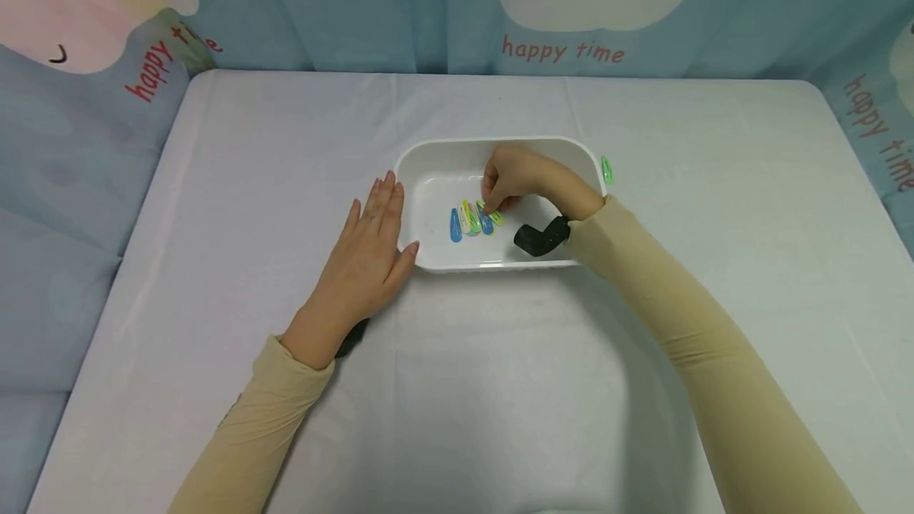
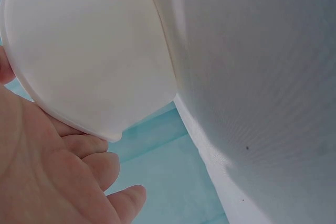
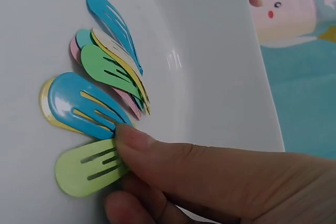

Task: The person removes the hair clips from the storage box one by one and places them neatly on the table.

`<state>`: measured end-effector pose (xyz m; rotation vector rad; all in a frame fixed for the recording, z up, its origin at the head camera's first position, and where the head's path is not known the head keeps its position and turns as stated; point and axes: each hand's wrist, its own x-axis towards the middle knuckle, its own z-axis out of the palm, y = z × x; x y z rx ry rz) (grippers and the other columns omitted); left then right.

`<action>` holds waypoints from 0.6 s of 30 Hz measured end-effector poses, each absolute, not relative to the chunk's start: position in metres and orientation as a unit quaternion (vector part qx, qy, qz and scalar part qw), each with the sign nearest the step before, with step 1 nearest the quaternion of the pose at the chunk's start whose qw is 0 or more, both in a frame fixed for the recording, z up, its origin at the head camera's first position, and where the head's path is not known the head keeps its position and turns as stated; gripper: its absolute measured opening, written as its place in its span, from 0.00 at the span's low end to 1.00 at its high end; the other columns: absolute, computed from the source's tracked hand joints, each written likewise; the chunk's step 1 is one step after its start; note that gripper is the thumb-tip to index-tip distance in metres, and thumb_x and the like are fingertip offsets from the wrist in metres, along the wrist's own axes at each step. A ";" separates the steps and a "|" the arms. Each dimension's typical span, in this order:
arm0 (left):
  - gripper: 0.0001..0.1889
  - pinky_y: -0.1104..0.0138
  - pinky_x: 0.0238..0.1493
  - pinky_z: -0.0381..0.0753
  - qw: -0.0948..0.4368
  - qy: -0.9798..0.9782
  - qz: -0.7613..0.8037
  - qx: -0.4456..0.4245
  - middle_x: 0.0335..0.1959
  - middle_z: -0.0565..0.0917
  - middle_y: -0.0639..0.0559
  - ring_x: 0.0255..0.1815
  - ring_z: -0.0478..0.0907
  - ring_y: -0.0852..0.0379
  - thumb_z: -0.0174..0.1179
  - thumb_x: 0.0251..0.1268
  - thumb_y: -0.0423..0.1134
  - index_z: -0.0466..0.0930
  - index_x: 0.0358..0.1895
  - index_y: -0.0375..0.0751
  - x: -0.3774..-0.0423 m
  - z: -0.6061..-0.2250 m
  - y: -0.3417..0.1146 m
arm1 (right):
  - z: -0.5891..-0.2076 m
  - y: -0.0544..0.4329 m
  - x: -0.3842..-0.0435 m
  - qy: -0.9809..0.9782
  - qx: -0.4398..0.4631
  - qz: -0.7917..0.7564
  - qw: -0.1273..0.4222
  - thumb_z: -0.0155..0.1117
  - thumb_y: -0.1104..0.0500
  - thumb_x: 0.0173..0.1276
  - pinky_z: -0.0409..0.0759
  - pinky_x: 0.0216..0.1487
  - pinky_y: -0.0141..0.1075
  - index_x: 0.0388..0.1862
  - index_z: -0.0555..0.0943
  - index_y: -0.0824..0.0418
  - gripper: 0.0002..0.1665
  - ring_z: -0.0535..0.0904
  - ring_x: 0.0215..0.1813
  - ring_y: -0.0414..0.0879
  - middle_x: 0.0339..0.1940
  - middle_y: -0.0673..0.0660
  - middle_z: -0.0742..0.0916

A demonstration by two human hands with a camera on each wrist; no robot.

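Observation:
My right hand [image 1: 520, 174] reaches into a white tray [image 1: 428, 185]. Its thumb and fingers pinch the narrow end of a light green snap hair clip [image 3: 79, 172], seen close up in the right wrist view. Right beside that clip lies a blue hair clip [image 3: 79, 100] over a yellow one [image 3: 47, 106]. A green clip [image 3: 107, 69] overlaps white, pink and teal ones, and another blue clip [image 3: 111, 17] lies at the end of the row. My left hand [image 1: 364, 252] rests along the tray's left side with straight fingers, touching the rim.
Outside the tray, at its right side, a green hair clip [image 1: 607, 170] lies on the white tablecloth [image 1: 300, 141]. A black wrist camera mount [image 1: 540, 238] hangs over the tray from my right sleeve. A blue patterned curtain [image 1: 343, 6] borders the table.

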<state>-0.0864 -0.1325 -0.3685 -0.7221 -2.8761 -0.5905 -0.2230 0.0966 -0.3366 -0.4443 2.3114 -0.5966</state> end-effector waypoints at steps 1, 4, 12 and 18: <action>0.36 0.46 0.69 0.43 0.059 -0.950 -0.195 -0.238 0.75 0.43 0.36 0.75 0.39 0.45 0.44 0.71 0.46 0.44 0.72 0.26 -0.086 -0.368 -0.133 | -0.337 0.097 -0.223 0.891 -0.169 -0.234 0.350 0.74 0.63 0.53 0.74 0.28 0.30 0.25 0.81 0.65 0.08 0.75 0.22 0.40 0.19 0.51 0.81; 0.36 0.46 0.69 0.43 0.059 -0.949 -0.195 -0.238 0.75 0.43 0.36 0.75 0.39 0.45 0.44 0.71 0.46 0.44 0.72 0.26 -0.086 -0.368 -0.133 | -0.338 0.098 -0.224 0.888 -0.163 -0.246 0.353 0.74 0.64 0.53 0.74 0.28 0.30 0.25 0.82 0.65 0.08 0.74 0.22 0.40 0.20 0.51 0.81; 0.37 0.46 0.69 0.44 0.063 -0.948 -0.196 -0.241 0.75 0.43 0.36 0.75 0.40 0.44 0.45 0.71 0.46 0.43 0.72 0.25 -0.086 -0.368 -0.133 | -0.338 0.102 -0.225 0.883 -0.168 -0.261 0.353 0.73 0.63 0.54 0.74 0.28 0.30 0.23 0.81 0.64 0.08 0.74 0.23 0.41 0.19 0.51 0.80; 0.37 0.46 0.69 0.44 0.065 -0.948 -0.195 -0.242 0.75 0.43 0.36 0.75 0.39 0.45 0.44 0.71 0.47 0.43 0.72 0.25 -0.086 -0.368 -0.133 | -0.336 0.103 -0.225 0.879 -0.165 -0.268 0.359 0.70 0.66 0.55 0.75 0.30 0.31 0.25 0.81 0.66 0.05 0.76 0.24 0.42 0.21 0.53 0.81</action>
